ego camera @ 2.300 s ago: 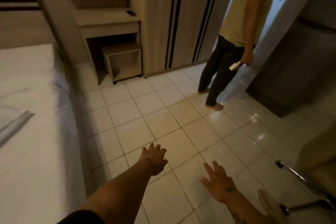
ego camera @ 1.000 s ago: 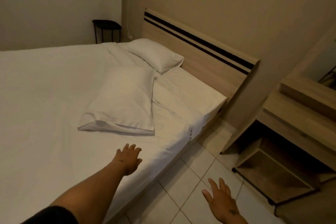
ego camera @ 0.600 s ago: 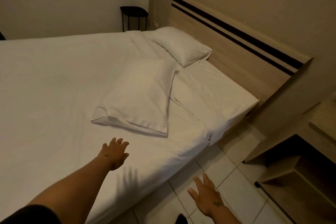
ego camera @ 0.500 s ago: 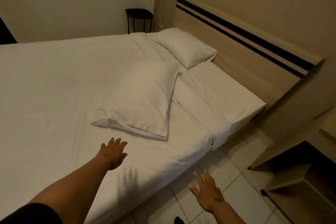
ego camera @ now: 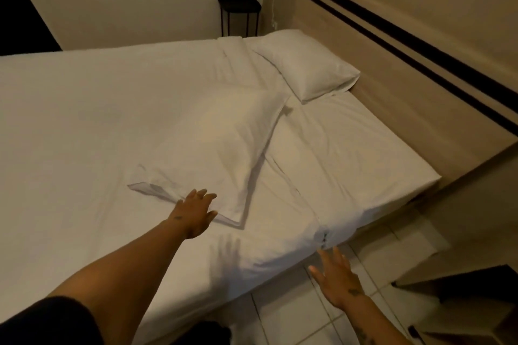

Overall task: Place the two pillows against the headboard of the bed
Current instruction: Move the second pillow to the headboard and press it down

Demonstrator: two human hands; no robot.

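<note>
A black side table (ego camera: 239,14) stood at upper centre, beyond the bed (ego camera: 84,120); nothing lay between the hands and the pillows. The white-sheeted bed filled the left and centre; the striped wooden headboard (ego camera: 392,64) ran along the upper right; pale floor tiles (ego camera: 294,316) showed at the bottom. The far pillow (ego camera: 305,67) lay beside the headboard; the near pillow (ego camera: 221,143) lay mid-frame, well apart from it. The left hand (ego camera: 193,214), fingers spread, holding nothing, reached over the near pillow's lower edge; the right hand (ego camera: 336,277), likewise spread and empty, hovered over the tiles.
</note>
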